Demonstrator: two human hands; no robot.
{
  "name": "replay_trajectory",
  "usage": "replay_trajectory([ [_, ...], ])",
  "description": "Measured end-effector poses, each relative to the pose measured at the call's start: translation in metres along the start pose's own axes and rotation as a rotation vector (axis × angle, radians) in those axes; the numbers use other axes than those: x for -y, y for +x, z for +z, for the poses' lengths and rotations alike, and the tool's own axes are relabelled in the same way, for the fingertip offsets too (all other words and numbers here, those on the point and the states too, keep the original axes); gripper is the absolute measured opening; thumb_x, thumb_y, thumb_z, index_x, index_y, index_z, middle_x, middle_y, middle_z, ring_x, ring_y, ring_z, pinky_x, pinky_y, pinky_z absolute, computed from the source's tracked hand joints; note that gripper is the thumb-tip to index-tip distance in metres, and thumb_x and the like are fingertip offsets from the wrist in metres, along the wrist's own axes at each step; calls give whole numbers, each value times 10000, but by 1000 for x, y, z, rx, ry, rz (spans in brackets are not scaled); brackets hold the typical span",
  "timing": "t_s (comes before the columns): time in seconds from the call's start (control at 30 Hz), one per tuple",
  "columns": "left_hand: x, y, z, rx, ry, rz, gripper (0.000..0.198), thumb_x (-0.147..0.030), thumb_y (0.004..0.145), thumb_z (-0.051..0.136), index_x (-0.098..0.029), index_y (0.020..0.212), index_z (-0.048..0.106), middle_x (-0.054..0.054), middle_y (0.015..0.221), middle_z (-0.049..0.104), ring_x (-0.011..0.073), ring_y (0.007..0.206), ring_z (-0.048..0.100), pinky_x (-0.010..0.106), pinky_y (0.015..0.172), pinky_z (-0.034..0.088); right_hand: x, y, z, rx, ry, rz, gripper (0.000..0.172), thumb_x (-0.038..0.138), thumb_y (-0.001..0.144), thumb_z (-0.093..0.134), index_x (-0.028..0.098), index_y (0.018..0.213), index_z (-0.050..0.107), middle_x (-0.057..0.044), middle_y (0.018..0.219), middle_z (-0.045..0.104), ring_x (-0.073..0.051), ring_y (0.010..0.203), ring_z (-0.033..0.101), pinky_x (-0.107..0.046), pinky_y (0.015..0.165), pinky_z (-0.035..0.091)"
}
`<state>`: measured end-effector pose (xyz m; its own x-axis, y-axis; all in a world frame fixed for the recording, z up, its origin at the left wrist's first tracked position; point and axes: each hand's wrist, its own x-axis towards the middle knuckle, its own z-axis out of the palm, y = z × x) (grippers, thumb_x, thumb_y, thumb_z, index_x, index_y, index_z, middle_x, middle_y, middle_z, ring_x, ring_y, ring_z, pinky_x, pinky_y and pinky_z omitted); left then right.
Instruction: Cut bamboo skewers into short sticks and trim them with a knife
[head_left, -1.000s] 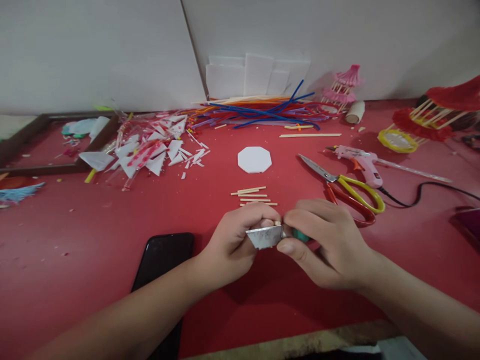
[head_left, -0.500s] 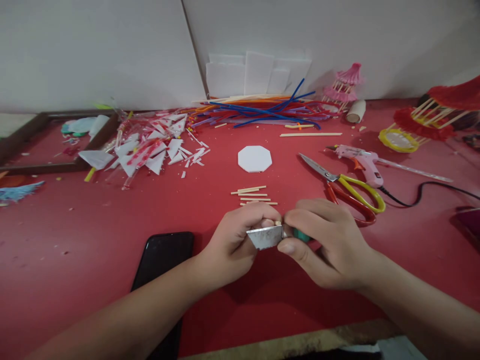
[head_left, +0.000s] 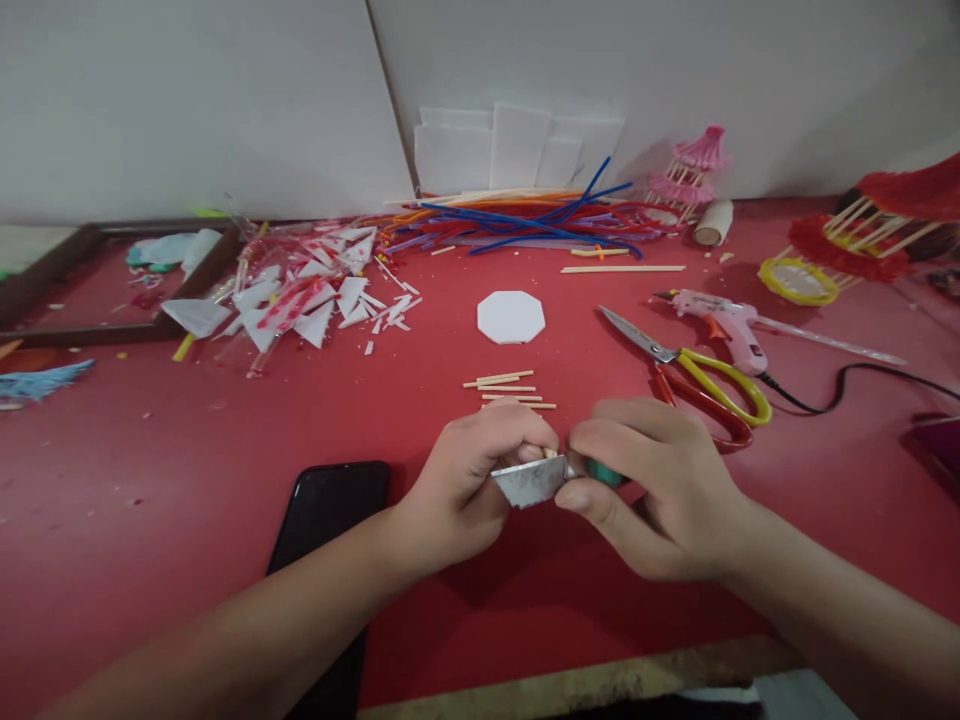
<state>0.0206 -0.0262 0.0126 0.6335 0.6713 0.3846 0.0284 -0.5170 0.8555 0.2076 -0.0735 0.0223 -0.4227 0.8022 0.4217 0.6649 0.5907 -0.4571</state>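
Observation:
My right hand is closed around the green handle of a small knife, whose short, wide metal blade points left. My left hand is closed too, pinching a thin wooden stick right behind the blade. Only the pale tip of that stick shows; my fingers and the blade hide the rest. Just beyond my hands lie several short wooden sticks in a loose row. Farther back rests a white octagonal piece, flat on the red table.
Scissors and a pink glue gun with a black cord lie right. A black phone is beside my left forearm. Plastic and white scraps lie left, pipe cleaners at the back. Pink and red stick models stand right.
The knife blade has tilted and dropped slightly against the stick in my left hand. Both hands keep nearly the same place, and the things on the table have not moved.

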Motion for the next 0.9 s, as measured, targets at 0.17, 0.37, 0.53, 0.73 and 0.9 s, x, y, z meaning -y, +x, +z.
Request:
replay_trajectory([
  [0.17, 3, -2, 0, -22, 26, 80, 167, -64, 833, 472, -191, 725, 489, -9, 635, 518, 125, 610, 468, 250, 609, 393, -4, 2, -4, -19, -34, 64, 251, 401, 892, 528, 202, 739, 526, 9, 631, 512, -119, 575, 442, -278, 544, 302],
  [0.37, 3, -6, 3, -37, -38, 123, 245, -188, 971, 408, -176, 761, 532, 5, 642, 542, 111, 631, 509, 245, 671, 435, -25, 2, -21, -320, -185, 274, 223, 376, 931, 494, 215, 785, 543, 39, 545, 442, -102, 479, 401, -269, 486, 288],
  [0.53, 6, -3, 3, -92, -182, -22, 242, -286, 989, 401, -171, 841, 554, -4, 665, 555, 93, 603, 541, 205, 600, 446, -26, 4, -12, -328, -175, 242, 232, 384, 941, 480, 206, 799, 528, 31, 594, 491, -102, 528, 456, -258, 516, 320],
  [0.73, 6, 0, 6, -147, -348, -161, 172, -281, 973, 451, -167, 891, 547, 8, 722, 629, 101, 679, 591, 214, 681, 484, -29, 3, -4, -328, -132, 286, 244, 412, 942, 467, 200, 841, 533, 25, 668, 540, -105, 594, 495, -247, 565, 354],
  [0.9, 4, 2, 7, -148, -517, -233, 69, -243, 973, 465, -180, 998, 480, 17, 780, 714, 95, 727, 635, 210, 707, 498, -28, 2, -2, -306, -116, 292, 259, 432, 943, 456, 203, 864, 548, 16, 691, 557, -116, 599, 503, -257, 565, 357],
])
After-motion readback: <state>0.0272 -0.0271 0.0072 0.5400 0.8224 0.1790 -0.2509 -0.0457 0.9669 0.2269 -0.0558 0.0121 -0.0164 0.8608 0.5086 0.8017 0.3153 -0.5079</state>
